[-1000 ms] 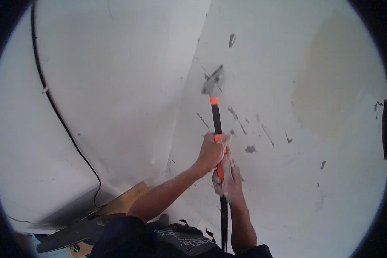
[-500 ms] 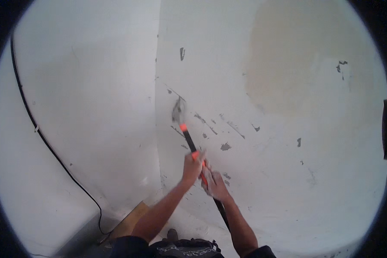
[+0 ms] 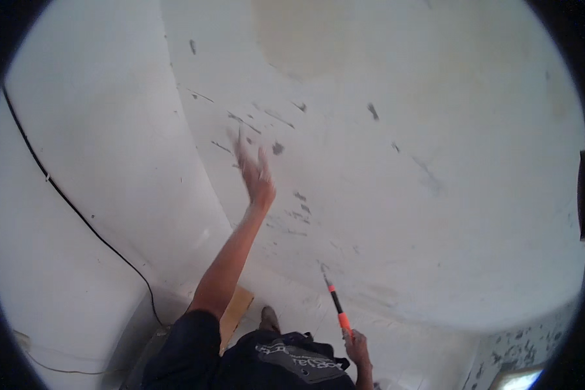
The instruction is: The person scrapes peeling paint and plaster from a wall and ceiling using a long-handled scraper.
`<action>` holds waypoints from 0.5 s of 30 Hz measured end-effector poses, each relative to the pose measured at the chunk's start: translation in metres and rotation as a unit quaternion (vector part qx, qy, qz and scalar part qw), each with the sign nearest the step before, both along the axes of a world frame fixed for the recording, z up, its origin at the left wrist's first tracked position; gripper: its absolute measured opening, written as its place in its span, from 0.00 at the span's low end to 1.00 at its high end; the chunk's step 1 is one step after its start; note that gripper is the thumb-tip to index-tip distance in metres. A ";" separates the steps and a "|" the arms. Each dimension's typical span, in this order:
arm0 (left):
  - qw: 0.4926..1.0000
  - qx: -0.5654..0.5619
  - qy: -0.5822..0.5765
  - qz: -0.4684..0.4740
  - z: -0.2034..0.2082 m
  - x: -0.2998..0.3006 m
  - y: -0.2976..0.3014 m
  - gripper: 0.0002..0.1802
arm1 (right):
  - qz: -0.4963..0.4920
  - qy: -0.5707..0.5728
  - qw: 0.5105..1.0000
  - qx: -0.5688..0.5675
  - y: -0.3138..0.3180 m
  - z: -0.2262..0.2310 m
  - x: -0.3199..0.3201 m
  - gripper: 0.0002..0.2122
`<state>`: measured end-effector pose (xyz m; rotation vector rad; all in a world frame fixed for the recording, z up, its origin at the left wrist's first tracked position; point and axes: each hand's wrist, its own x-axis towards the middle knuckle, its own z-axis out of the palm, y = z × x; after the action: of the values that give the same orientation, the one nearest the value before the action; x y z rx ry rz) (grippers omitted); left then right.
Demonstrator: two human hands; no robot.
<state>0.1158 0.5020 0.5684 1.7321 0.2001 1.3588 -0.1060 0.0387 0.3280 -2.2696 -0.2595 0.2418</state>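
Note:
My left hand (image 3: 255, 174) reaches up in front of the white wall (image 3: 344, 195), its fingers stretched apart, blurred and holding nothing. It is near several dark chips and scratches in the wall; whether it touches the surface I cannot tell. Down to the right, my right hand (image 3: 355, 348) grips the handle of a long-handled tool (image 3: 337, 305) in orange and black. The slim grey head of this tool points up and away from me, beside the lower wall. That head is too small and blurred to tell its exact kind.
A black cable (image 3: 78, 211) runs down the left wall to a brown board (image 3: 237, 309) by my feet. A shoe (image 3: 270, 318) shows below. At the lower right are a speckled surface (image 3: 520, 344) and a bright framed opening (image 3: 523, 378).
My left hand has let go of the tool and moved up along the wall with spread fingers. My right hand has lowered the tool towards the lower right. The view has shifted right.

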 end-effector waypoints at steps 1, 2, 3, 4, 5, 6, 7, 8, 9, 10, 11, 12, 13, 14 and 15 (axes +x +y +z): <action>0.999 0.039 -0.028 -0.003 0.019 0.016 -0.012 0.40 | -0.027 0.027 0.999 -0.011 -0.014 0.000 -0.010 0.19; 0.999 0.031 -0.029 0.019 0.033 0.037 -0.030 0.41 | -0.044 0.032 0.998 -0.016 -0.025 -0.001 -0.017 0.19; 0.996 0.050 -0.051 0.056 0.035 0.051 -0.053 0.41 | -0.060 0.035 0.997 -0.020 -0.035 -0.001 -0.027 0.19; 0.997 0.053 -0.039 0.048 0.026 0.056 -0.080 0.41 | -0.073 0.017 0.997 -0.015 -0.042 -0.002 -0.035 0.20; 0.993 0.096 -0.027 0.067 0.013 0.059 -0.106 0.44 | -0.084 -0.003 0.996 -0.009 -0.050 -0.004 -0.043 0.20; 0.988 0.131 -0.005 0.079 -0.003 0.061 -0.129 0.47 | -0.106 0.007 0.994 0.038 -0.054 -0.006 -0.052 0.21; 0.979 0.189 0.050 0.051 -0.026 0.054 -0.155 0.46 | -0.111 0.016 0.993 0.034 -0.060 -0.007 -0.061 0.21; 0.961 0.228 0.157 0.006 -0.054 0.038 -0.177 0.46 | -0.133 0.031 0.989 0.057 -0.065 -0.010 -0.071 0.21; 0.912 0.370 0.154 -0.092 -0.077 0.023 -0.187 0.46 | -0.155 0.043 0.984 0.081 -0.070 -0.012 -0.079 0.21; 0.816 0.494 0.223 -0.199 -0.094 0.013 -0.191 0.45 | -0.176 0.041 0.979 0.094 -0.074 -0.014 -0.088 0.22; 0.824 0.501 0.173 -0.199 -0.107 0.005 -0.195 0.45 | -0.185 0.037 0.977 0.100 -0.079 -0.017 -0.096 0.22; 0.781 0.565 0.121 -0.238 -0.117 -0.001 -0.199 0.45 | -0.201 0.057 0.970 0.122 -0.086 -0.018 -0.105 0.21; 0.742 0.619 0.036 -0.254 -0.119 -0.004 -0.198 0.45 | -0.215 0.071 0.965 0.135 -0.095 -0.021 -0.112 0.21; 0.729 0.627 0.063 -0.266 -0.113 -0.002 -0.193 0.45 | -0.213 0.070 0.963 0.147 -0.101 -0.024 -0.119 0.21; 0.796 0.571 0.051 -0.194 -0.100 0.005 -0.187 0.45 | -0.231 0.079 0.960 0.135 -0.110 -0.028 -0.126 0.21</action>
<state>0.1207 0.3151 0.4686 2.5966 -1.0962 1.0919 -0.2319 -0.0708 0.3001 -1.9600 0.3065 0.1305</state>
